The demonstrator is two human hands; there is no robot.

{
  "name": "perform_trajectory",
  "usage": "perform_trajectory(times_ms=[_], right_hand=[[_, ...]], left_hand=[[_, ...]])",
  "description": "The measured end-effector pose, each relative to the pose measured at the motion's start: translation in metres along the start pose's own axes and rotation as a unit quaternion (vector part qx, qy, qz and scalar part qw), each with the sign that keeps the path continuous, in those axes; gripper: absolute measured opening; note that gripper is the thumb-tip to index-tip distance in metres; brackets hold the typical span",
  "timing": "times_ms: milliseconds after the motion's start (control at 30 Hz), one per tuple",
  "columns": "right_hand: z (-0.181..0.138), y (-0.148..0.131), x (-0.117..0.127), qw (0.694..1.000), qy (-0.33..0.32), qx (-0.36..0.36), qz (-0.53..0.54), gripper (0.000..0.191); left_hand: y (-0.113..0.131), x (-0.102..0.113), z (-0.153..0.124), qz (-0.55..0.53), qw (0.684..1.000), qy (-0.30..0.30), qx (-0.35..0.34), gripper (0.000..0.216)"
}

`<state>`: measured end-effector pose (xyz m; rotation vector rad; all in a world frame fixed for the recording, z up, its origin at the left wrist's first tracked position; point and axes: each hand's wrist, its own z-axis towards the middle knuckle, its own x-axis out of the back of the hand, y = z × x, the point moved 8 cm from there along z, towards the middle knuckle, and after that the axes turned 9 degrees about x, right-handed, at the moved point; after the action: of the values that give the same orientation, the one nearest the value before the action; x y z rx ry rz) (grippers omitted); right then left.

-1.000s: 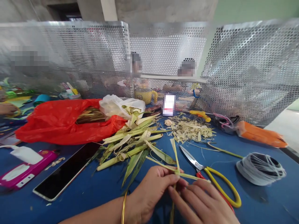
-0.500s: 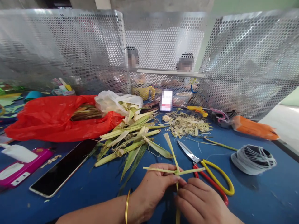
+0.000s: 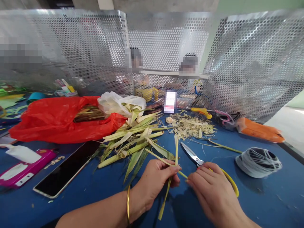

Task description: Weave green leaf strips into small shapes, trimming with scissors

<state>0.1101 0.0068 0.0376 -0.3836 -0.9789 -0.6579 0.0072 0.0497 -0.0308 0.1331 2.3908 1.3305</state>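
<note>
My left hand [image 3: 155, 179] pinches two crossed pale green leaf strips [image 3: 175, 152] where they meet, low in the middle of the view. One strip stands up from the pinch and trails down below the hand. My right hand [image 3: 211, 190] pinches the end of the other strip, just right of the left hand. It lies over the handles of yellow and red scissors [image 3: 193, 156], whose blades point up and left on the blue table [image 3: 99, 190].
A heap of green leaves [image 3: 130, 139] spills from a red plastic bag [image 3: 54, 120]. A phone [image 3: 65, 171], a pink case [image 3: 23, 167], leaf scraps [image 3: 190, 126], a coil of white thread [image 3: 258, 161], an orange bag [image 3: 260, 131]. Perforated metal screen [image 3: 249, 63] behind, people beyond it.
The hands have drawn apart. My right hand moved right over the scissors' handles, pulling one strip sideways. The upright strip now stands straighter.
</note>
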Motion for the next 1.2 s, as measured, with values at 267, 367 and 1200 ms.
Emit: perform_trajectory(times_ms=[267,367,1200], right_hand=[[-0.005,0.005,0.027,0.993,0.088,-0.028,-0.075,0.021],[-0.006,0.005,0.020,0.996,0.070,-0.057,0.022,0.012],[-0.021,0.027,-0.029,0.959,-0.058,-0.173,0.218,0.033]], left_hand=[[0.002,0.009,0.003,-0.089,0.996,0.007,0.019,0.035],[0.005,-0.002,-0.001,-0.107,0.993,-0.046,0.007,0.032],[0.007,-0.003,0.003,-0.031,0.993,-0.112,0.011,0.037]])
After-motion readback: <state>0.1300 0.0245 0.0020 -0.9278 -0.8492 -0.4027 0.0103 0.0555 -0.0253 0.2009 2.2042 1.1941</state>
